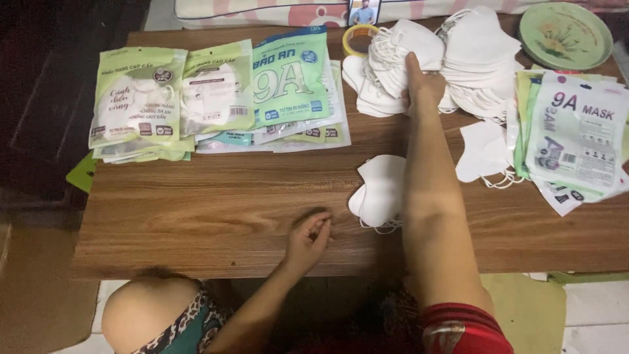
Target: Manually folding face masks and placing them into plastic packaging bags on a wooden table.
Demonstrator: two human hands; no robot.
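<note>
Wooden table [216,210], low, seen from above; items as follows.

Right hand [422,82]: arm stretched across the table, palm down, fingers flat and released on a loose heap of white face masks [393,62] at the far edge. Touching the top mask; nothing gripped.

Left hand [311,236]: resting on bare wood near the front edge, fingers curled in with the tips pinched together. Whether anything is held between them cannot be told.

Small stack of white masks [380,190]: mid-table, just beside the right forearm, ear loops trailing at the front.

Second, larger heap of white masks [481,59]: right of the first, touching it.

A few single masks [481,151]: flat, between the forearm and the right-hand bags.

Filled bags [216,92]: green and white printed plastic pouches, far left, overlapping in a row on more pouches; white masks show through the clear windows.

Flat bags [576,131]: right edge, fanned pile; contents cannot be told.

Roll of yellow tape [357,36]: behind the first heap, partly hidden.

Green round plate [567,33]: far right corner, holding nothing visible.
</note>
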